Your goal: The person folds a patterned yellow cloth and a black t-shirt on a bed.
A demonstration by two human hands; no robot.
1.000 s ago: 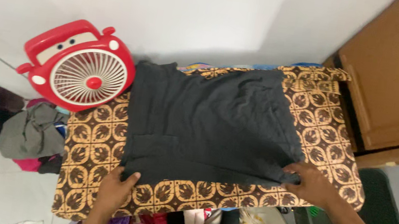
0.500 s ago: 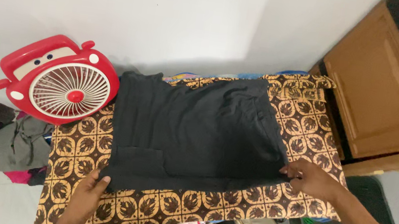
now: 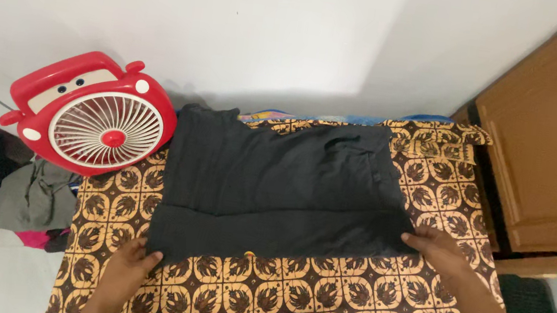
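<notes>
A black garment [image 3: 274, 185] lies spread on a board covered with brown and gold patterned cloth [image 3: 316, 300]. Its near edge is folded over into a long band. My left hand [image 3: 126, 272] grips the garment's near left corner. My right hand [image 3: 441, 252] holds the near right corner, fingers closed on the fabric. Both forearms reach in from the bottom of the view.
A red toy-car-shaped fan [image 3: 92, 116] stands at the board's far left corner against the white wall. A wooden cabinet [image 3: 555, 152] is to the right. A pile of grey and pink clothes [image 3: 32, 202] lies on the floor at left.
Both hands have moved away from me, carrying the garment's near edge up and over, so the black cloth now covers less of the board.
</notes>
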